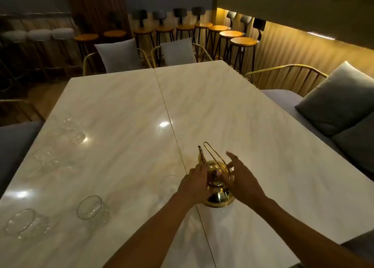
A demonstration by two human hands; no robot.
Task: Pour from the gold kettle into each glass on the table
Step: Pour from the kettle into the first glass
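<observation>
Dim marble bench (pixel 125 114) carries the gold kettle (pixel 217 186) near its front edge; left hand (pixel 195 183) grips its body, right hand (pixel 241 179) fingers spread open beside the wire handle (pixel 214 156); polished metal looks slippery, best lifted by that handle

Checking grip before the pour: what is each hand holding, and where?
The left hand rests on the gold kettle at its lid; the right hand is open beside the handle, gripping nothing.

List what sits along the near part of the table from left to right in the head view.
Clear glass near the left edge → second clear glass → clear glass beside the left hand → left hand → gold kettle → right hand.
</observation>
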